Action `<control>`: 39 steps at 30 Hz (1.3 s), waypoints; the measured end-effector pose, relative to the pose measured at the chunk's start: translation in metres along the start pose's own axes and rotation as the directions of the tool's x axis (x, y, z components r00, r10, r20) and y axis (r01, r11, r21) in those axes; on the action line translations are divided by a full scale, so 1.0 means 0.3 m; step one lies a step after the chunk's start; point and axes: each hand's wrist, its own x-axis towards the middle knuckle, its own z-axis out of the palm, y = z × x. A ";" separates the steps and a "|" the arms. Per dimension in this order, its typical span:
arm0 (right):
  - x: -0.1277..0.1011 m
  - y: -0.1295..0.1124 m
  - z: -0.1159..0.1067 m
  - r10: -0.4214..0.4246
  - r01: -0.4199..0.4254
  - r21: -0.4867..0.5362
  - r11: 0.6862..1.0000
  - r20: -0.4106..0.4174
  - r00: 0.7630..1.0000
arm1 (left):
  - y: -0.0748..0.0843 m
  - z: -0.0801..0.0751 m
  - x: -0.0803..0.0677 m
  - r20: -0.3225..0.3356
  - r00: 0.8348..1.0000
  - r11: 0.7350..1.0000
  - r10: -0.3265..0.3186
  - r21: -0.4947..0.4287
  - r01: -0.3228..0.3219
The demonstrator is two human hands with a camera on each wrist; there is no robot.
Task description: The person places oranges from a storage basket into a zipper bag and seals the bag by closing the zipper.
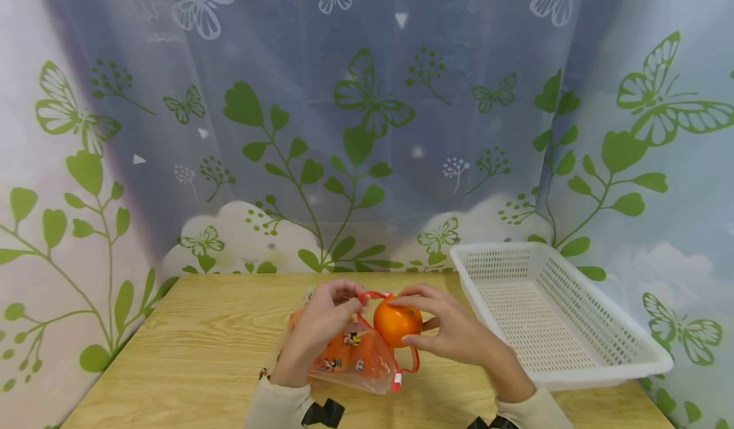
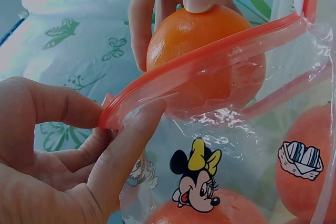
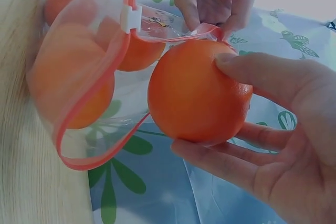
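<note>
A clear zip bag (image 1: 355,359) with a red seal strip and cartoon mouse prints lies on the wooden table (image 1: 189,352), with several oranges inside. My left hand (image 1: 315,330) pinches the bag's red rim (image 2: 210,59) between thumb and fingers and holds the mouth apart. My right hand (image 1: 447,327) grips one orange (image 1: 397,322) with fingertips and thumb, right at the bag's mouth. In the right wrist view the orange (image 3: 197,93) sits just outside the red rim (image 3: 100,98), with the other oranges (image 3: 73,72) behind the plastic.
A white perforated plastic basket (image 1: 602,327) stands on the table to the right of my hands. A leaf-and-butterfly printed curtain (image 1: 355,129) closes off the back and sides. Bare tabletop lies to the left.
</note>
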 end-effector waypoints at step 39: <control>0.041 0.024 0.092 -0.038 0.038 -0.017 0.999 0.000 0.999 | -0.002 -0.006 0.003 -0.022 1.000 1.000 0.022 0.003 -0.022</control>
